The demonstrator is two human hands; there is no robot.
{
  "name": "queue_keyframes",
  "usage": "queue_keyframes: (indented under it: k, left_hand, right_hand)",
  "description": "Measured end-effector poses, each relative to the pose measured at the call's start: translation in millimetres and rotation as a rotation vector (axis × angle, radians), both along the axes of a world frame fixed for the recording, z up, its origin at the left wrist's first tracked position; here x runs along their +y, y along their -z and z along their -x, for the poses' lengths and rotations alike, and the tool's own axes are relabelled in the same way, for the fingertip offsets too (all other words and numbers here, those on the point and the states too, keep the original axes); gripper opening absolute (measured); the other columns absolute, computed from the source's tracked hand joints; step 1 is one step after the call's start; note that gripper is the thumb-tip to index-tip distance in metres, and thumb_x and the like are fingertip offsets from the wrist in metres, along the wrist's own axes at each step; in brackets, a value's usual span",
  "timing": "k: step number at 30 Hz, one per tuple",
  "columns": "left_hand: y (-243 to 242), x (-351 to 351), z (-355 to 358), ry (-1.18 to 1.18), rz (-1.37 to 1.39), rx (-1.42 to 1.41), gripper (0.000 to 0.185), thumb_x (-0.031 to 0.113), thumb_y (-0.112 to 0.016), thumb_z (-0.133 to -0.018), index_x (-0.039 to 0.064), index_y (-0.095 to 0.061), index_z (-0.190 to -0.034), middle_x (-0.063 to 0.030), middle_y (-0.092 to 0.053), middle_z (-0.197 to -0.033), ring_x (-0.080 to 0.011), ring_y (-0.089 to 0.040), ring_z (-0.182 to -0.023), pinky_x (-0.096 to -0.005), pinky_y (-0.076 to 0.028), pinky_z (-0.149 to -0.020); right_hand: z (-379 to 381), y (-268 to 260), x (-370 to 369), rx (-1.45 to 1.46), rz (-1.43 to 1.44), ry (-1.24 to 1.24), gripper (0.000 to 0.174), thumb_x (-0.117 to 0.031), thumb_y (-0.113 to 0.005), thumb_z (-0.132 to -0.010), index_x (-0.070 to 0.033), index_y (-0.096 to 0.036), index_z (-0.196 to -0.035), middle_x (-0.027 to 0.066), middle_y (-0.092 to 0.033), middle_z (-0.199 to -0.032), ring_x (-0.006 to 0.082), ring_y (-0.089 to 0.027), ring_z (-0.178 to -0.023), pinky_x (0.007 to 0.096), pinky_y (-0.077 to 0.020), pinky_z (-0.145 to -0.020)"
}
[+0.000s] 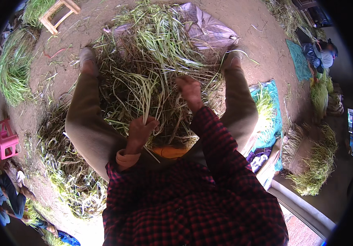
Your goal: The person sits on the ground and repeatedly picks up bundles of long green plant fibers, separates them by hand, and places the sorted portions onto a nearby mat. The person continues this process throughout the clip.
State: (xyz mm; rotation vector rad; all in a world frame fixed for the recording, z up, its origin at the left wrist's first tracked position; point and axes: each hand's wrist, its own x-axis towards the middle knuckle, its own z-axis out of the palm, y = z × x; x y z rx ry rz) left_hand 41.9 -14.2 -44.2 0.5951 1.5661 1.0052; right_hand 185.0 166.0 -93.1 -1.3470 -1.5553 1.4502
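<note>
My left hand [139,133] is closed around a few long pale green stalks [145,100], whose leafy ends spread away from me over the heap. A pale stem end pokes out below that hand. To the right, my right hand [189,89] is held over the heap with its fingers curled; whether anything lies between them cannot be told. Between my legs lies a heap of brown, withered plant waste [176,113]. Beyond it, a pile of fresher green long-leaved stalks [161,40] rests partly on a pale purple woven sheet [207,27].
A wooden stool [59,15] and green bundles [15,67] are at the upper left, a pink plastic stool [5,139] at the left. Green stalks on a teal sheet [276,113] lie beside my right leg. People sit at the lower left [10,195] and upper right [326,55].
</note>
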Motion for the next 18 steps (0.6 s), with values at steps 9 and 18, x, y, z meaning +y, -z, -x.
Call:
queue_keyframes:
  k: [9,18]
  left_hand:
    - [-3.2,2.3,-3.3,0.088,0.027,0.044,0.014,0.013,-0.064,-0.079,0.0,-0.066,-0.079,-0.0024,-0.062,-0.062,-0.0083,-0.053,-0.056,-0.0245,-0.04,-0.053]
    - [-9.7,0.6,-0.7,0.145,0.054,0.077,0.012,0.011,-0.061,-0.081,0.0,-0.065,-0.077,-0.0019,-0.06,-0.065,-0.0075,-0.051,-0.058,-0.0237,-0.039,-0.054]
  right_hand:
    - [-15.8,-22.3,-24.7,0.326,0.13,-0.221,0.028,-0.027,-0.057,-0.086,-0.001,-0.063,-0.093,0.0033,-0.056,-0.063,0.0111,-0.051,-0.054,0.0261,-0.0415,-0.049]
    - [25.4,-51.8,-49.5,0.004,0.293,-0.569,0.032,-0.033,-0.057,-0.088,-0.002,-0.06,-0.082,-0.0016,-0.049,-0.058,0.0056,-0.045,-0.051,0.0233,-0.036,-0.045]
